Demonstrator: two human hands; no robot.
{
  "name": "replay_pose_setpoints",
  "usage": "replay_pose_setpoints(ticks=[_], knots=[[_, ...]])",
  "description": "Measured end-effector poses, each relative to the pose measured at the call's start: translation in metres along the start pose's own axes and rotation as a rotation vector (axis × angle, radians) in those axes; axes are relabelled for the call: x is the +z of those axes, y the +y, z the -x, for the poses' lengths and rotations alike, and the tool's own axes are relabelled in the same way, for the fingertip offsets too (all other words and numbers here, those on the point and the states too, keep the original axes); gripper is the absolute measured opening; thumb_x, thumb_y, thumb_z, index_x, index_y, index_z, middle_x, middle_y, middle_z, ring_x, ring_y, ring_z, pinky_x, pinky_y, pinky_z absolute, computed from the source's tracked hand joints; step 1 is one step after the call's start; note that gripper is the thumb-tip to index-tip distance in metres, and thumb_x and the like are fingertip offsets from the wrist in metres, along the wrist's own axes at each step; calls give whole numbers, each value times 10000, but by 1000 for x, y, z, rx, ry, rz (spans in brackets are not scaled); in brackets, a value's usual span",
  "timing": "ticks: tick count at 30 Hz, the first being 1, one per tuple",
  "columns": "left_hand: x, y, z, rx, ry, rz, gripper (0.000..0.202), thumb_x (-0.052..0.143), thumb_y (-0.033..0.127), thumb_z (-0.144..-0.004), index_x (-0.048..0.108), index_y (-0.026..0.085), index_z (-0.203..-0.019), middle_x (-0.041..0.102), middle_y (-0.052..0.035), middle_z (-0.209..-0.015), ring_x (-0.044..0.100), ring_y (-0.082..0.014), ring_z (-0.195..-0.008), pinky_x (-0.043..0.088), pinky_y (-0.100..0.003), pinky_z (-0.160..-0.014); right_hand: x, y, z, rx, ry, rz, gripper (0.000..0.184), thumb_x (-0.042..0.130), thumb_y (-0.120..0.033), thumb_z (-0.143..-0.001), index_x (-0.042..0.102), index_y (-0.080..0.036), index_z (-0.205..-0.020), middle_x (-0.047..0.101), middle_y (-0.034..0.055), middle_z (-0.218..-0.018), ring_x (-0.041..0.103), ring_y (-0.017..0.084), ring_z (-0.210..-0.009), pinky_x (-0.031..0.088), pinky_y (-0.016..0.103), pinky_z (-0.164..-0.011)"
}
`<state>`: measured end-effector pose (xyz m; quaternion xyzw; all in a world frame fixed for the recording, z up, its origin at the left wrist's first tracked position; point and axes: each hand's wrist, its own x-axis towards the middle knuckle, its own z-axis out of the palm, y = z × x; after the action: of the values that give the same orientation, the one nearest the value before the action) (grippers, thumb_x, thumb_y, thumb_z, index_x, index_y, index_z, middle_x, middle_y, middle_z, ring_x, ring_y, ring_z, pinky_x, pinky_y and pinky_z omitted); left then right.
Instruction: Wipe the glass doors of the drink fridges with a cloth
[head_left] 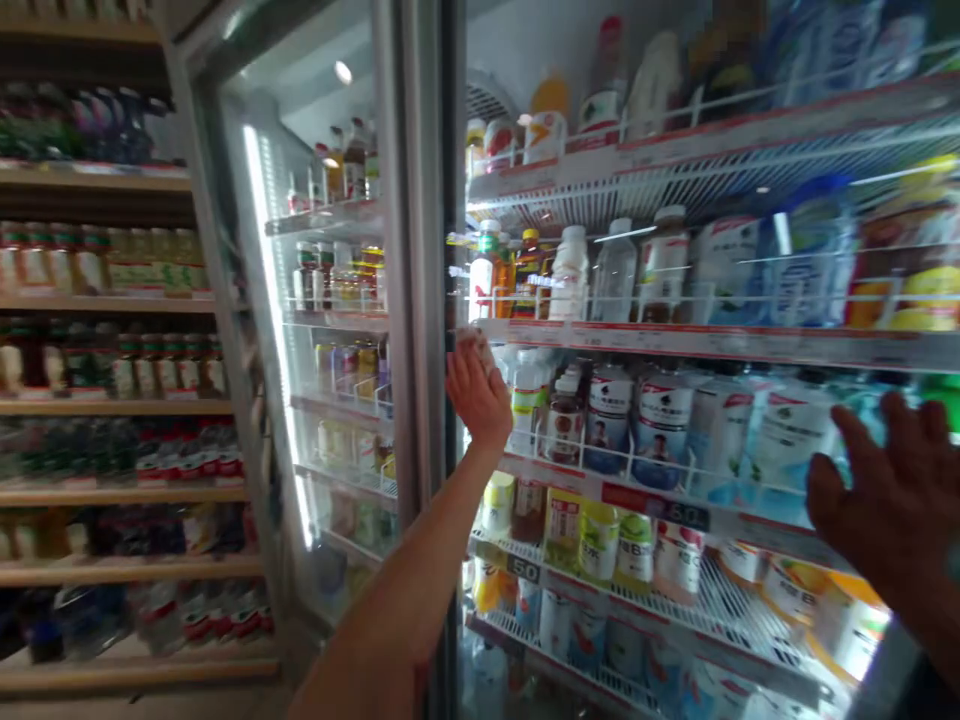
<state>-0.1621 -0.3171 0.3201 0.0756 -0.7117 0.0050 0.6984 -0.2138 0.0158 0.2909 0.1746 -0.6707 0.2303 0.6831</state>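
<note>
My left hand [481, 392] reaches up to the left edge of the glass door of the drinks fridge. It presses a small pale cloth [474, 345] or tissue against the glass, the fingers laid over it. The cloth is partly hidden by the hand and blurred. On the right side, my right hand [889, 490] is raised near the glass with its fingers spread and nothing in them. I cannot tell whether it touches the door. Behind the glass, bottles [664, 425] stand on wire shelves.
A metal door frame [421, 250] runs upright just left of my left hand. Another glass-fronted fridge section [330, 320] with lit shelves lies beyond it. Wooden shelves [97, 407] with rows of bottles stand at the far left. Price strips [652, 500] edge the fridge shelves.
</note>
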Motion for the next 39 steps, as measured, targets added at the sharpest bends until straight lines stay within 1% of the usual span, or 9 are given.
replay_pose_setpoints(ticks=[2, 6, 8, 14, 20, 28, 34, 36, 39], knots=[[12, 16, 7, 23, -9, 49, 546, 297, 283, -898, 199, 125, -1410, 248, -129, -1462, 89, -239, -1383, 150, -537, -1107, 10, 3, -5, -78, -19, -16, 464, 387, -407, -875, 490, -206, -1280, 385, 88, -1405, 277, 268, -1334, 173, 509, -1082], [14, 77, 48, 785, -37, 185, 476, 387, 303, -878, 340, 279, -1351, 242, 24, -1475, 94, -185, -1387, 102, -458, -1139, 12, 5, -6, -124, -19, 35, 431, 414, -359, -876, 510, -182, -1257, 396, 111, -1396, 294, 267, -1327, 185, 483, -1092], [10, 74, 49, 912, -39, 184, 440, 391, 285, -880, 383, 310, -1319, 263, 60, -1465, 129, -171, -1382, 110, -436, -1144, 10, 6, -6, -173, -5, 67, 424, 431, -336, -866, 512, -171, -1249, 397, 118, -1394, 309, 278, -1318, 201, 495, -1083], [5, -2, 14, 19, 159, 53, 524, 325, 237, -902, 207, 173, -1408, 292, -112, -1448, 103, -196, -1385, 163, -491, -1112, 9, 6, -7, -182, -6, 123, 409, 437, -272, -858, 507, -153, -1243, 398, 121, -1393, 306, 283, -1319, 215, 503, -1079], [5, 52, 67, 925, -31, 222, 459, 394, 261, -879, 362, 249, -1337, 293, -6, -1458, 164, -175, -1375, 152, -423, -1130, 14, 15, -7, -308, 61, 156, 461, 440, -276, -846, 454, -170, -1294, 372, 117, -1410, 318, 292, -1311, 236, 505, -1065], [1, -45, 68, -196, 186, 45, 528, 340, 210, -895, 221, 129, -1403, 320, -159, -1428, 174, -207, -1373, 242, -438, -1089, 17, 13, -5, -264, 53, 176, 494, 427, -261, -844, 400, -193, -1332, 350, 103, -1424, 298, 286, -1322, 220, 500, -1071], [-1, 11, 103, 832, -131, 215, 456, 433, 275, -862, 394, 263, -1316, 387, -24, -1406, 222, -172, -1358, 159, -429, -1128, 19, 16, -4, -262, 41, 189, 497, 382, -275, -852, 391, -180, -1339, 334, 111, -1431, 295, 297, -1321, 214, 510, -1061], [0, 0, 82, 772, -96, 194, 475, 407, 269, -877, 341, 266, -1347, 372, -18, -1414, 202, -149, -1363, 128, -411, -1138, 19, 17, -3, -255, 27, 192, 497, 388, -271, -850, 390, -185, -1340, 333, 107, -1431, 295, 297, -1321, 215, 510, -1061], [3, -23, 45, 198, 84, 90, 548, 364, 225, -891, 198, 189, -1411, 327, -99, -1431, 129, -172, -1377, 158, -436, -1127, 19, 15, -3, -234, 13, 188, 510, 403, -259, -847, 369, -193, -1351, 318, 104, -1440, 276, 294, -1330, 209, 509, -1065]])
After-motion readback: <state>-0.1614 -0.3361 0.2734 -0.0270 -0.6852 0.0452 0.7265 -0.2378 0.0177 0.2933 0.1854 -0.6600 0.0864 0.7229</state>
